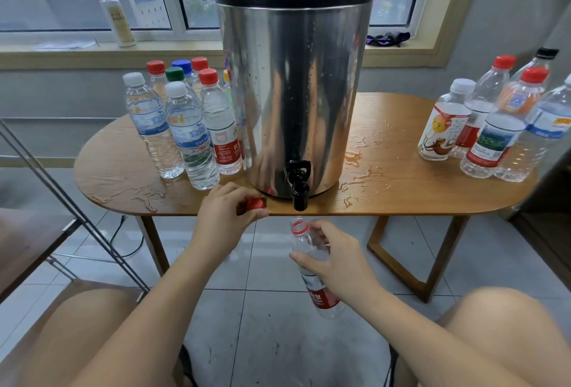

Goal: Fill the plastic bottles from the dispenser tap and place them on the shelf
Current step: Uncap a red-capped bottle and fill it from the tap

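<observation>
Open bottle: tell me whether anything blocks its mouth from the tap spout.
Nothing visible does. The open bottle, gripped by the right hand, has its mouth just below the tap spout, only air between. The left hand holds the red cap aside.

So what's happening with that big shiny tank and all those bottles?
A person is filling bottles. Their right hand holds an uncapped bottle just under the tap of the steel dispenser, and their left hand holds a red cap at the table edge. No water is running. More capped bottles stand on both sides, and the table is wet.
</observation>
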Demonstrator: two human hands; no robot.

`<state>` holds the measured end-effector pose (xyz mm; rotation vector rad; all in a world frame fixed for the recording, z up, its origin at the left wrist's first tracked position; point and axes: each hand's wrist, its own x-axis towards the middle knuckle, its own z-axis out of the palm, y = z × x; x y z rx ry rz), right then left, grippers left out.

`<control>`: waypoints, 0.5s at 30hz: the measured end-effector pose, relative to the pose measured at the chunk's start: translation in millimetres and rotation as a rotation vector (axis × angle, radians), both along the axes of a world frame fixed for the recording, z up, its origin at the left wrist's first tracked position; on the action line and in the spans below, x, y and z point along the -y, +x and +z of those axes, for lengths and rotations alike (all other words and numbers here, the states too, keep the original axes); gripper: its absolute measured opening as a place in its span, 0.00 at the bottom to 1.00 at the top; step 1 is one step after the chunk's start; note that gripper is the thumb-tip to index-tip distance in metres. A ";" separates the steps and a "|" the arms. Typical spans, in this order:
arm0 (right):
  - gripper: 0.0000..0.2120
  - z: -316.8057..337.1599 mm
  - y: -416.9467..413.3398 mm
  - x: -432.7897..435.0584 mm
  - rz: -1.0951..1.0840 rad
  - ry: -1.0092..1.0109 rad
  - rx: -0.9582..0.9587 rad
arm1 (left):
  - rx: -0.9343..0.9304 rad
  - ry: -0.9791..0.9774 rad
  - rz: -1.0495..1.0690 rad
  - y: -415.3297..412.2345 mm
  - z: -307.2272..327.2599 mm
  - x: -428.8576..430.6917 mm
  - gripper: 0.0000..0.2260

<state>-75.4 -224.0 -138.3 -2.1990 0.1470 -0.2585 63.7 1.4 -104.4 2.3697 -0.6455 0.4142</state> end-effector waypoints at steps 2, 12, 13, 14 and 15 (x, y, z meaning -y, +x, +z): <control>0.27 2.0 0.0 -0.8 -0.006 0.001 -0.006 | 0.006 -0.007 -0.002 -0.5 -0.3 -0.1 0.20; 0.27 4.4 0.8 -1.6 -0.032 0.028 -0.036 | -0.120 -0.387 -0.118 -37.0 54.4 13.2 0.11; 0.27 4.2 1.3 -1.8 -0.035 0.033 -0.036 | -0.150 -0.415 -0.144 -42.0 60.0 17.1 0.11; 0.27 4.4 1.8 -2.2 -0.036 0.035 -0.034 | -0.172 -0.429 -0.170 -45.9 64.7 20.7 0.11; 0.27 4.8 2.2 -2.5 -0.036 0.032 -0.037 | -0.190 -0.435 -0.193 -48.5 68.6 24.1 0.11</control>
